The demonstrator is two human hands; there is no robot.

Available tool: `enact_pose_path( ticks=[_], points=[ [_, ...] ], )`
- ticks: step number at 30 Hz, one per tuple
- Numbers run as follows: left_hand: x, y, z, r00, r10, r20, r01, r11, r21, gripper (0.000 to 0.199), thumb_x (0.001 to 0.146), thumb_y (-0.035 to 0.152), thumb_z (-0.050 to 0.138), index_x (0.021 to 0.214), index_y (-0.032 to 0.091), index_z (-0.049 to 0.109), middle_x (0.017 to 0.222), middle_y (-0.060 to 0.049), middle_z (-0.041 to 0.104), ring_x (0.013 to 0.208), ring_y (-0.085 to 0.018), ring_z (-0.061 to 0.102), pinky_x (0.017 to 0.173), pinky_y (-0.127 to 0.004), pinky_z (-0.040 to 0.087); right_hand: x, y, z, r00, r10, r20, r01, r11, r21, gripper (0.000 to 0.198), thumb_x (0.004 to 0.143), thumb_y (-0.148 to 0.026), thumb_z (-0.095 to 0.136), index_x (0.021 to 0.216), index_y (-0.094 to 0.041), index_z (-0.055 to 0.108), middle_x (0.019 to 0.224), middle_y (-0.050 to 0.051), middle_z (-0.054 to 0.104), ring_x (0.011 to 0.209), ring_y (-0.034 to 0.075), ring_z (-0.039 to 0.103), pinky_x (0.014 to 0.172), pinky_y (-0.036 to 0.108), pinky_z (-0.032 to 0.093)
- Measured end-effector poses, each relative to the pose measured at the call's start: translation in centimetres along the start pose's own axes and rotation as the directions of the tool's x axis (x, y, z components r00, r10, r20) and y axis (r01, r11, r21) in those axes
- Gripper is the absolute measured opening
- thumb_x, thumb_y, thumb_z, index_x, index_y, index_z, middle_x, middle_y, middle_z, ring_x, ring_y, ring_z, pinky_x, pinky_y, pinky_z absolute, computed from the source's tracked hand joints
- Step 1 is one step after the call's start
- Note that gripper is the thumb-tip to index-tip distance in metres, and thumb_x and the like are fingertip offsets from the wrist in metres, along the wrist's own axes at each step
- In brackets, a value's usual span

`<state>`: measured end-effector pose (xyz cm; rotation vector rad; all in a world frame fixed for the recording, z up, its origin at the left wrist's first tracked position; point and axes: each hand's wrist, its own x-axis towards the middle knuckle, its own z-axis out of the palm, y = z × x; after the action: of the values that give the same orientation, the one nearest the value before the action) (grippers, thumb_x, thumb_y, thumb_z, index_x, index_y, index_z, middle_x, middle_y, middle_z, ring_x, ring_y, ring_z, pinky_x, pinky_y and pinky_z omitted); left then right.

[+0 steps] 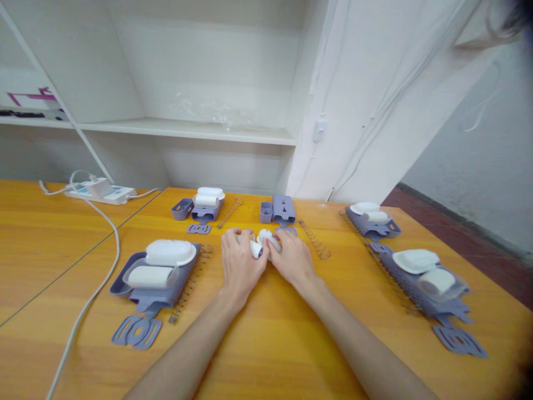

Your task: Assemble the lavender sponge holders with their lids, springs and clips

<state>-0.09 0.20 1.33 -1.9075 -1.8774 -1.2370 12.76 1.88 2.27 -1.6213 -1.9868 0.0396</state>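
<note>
My left hand (241,261) is closed around a white roll-like piece (255,249), most of it covered by the fingers. Held against it by my right hand (293,258) is a white piece with a ridged edge (265,235); its kind is hard to make out. Both hands meet low over the wooden table (266,344), thumbs close together. Just beyond them lie a grey-purple plastic holder (283,209), a small cup (266,211) and a flat slotted plate (290,230), partly behind my right hand. To the right of that hand is a wire coil (315,240).
Similar grey-purple sets bearing white pieces lie at near left (170,253), back left (209,200), back right (366,213) and near right (416,261). A power strip (102,191) and its white cable (114,250) occupy the left. Shelving (187,130) rises behind.
</note>
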Motion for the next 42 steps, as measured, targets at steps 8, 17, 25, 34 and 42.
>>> enact_pose_path(
  ticks=[8, 17, 25, 34, 42],
  points=[
    [-0.3, 0.4, -0.2, 0.975, 0.183, 0.129, -0.181, 0.983, -0.025, 0.029, 0.079, 0.039, 0.055, 0.100, 0.019, 0.061, 0.103, -0.011, 0.045, 0.096, -0.026, 0.043, 0.082, -0.039, 0.037, 4.9, 3.0, -0.5, 0.992, -0.016, -0.123, -0.014, 0.973, -0.232, 0.037, 0.084, -0.026, 0.049, 0.119, -0.020, 0.053, 0.122, 0.013, 0.052, 0.110, 0.025, 0.048, 0.089, 0.036, 0.039],
    [-0.3, 0.1, 0.0, 0.887, 0.363, 0.286, -0.353, 0.931, -0.088, 0.055, 0.062, 0.062, 0.066, 0.100, 0.024, 0.062, 0.111, -0.011, 0.047, 0.099, -0.028, 0.041, 0.083, -0.043, 0.033, 7.9, 4.2, 1.1, 0.990, -0.085, 0.115, 0.125, 0.902, -0.413, 0.035, 0.088, -0.016, 0.041, 0.119, -0.024, 0.054, 0.114, 0.012, 0.060, 0.107, 0.023, 0.053, 0.082, 0.033, 0.045],
    [-0.3, 0.3, -0.1, 0.915, 0.302, 0.267, -0.317, 0.948, 0.017, 0.021, 0.076, 0.033, 0.060, 0.094, 0.023, 0.062, 0.106, -0.011, 0.050, 0.099, -0.029, 0.042, 0.080, -0.044, 0.034, 4.6, 5.3, -0.8, 0.963, -0.180, -0.201, 0.111, 0.943, -0.314, 0.044, 0.089, -0.012, 0.035, 0.131, -0.018, 0.045, 0.126, 0.011, 0.057, 0.110, 0.023, 0.056, 0.087, 0.034, 0.046],
    [-0.4, 0.0, 0.1, 0.969, 0.175, 0.177, -0.204, 0.966, 0.161, 0.026, 0.074, 0.022, 0.060, 0.100, 0.023, 0.062, 0.108, -0.011, 0.051, 0.098, -0.029, 0.043, 0.086, -0.046, 0.031, -4.0, 6.8, -2.9, 0.908, -0.371, -0.196, 0.286, 0.889, -0.358, 0.046, 0.087, -0.008, 0.037, 0.129, -0.021, 0.049, 0.124, 0.006, 0.059, 0.113, 0.021, 0.056, 0.093, 0.035, 0.045],
    [-0.7, 0.0, -0.3, 0.952, 0.303, 0.045, -0.304, 0.952, 0.019, 0.042, 0.072, 0.055, 0.060, 0.094, 0.019, 0.063, 0.109, -0.014, 0.050, 0.099, -0.029, 0.044, 0.085, -0.042, 0.033, -7.1, 4.9, -4.2, 0.897, -0.429, -0.108, 0.375, 0.867, -0.327, 0.033, 0.083, -0.028, 0.053, 0.114, -0.019, 0.060, 0.114, 0.010, 0.064, 0.108, 0.027, 0.056, 0.100, 0.050, 0.035]
  ],
)
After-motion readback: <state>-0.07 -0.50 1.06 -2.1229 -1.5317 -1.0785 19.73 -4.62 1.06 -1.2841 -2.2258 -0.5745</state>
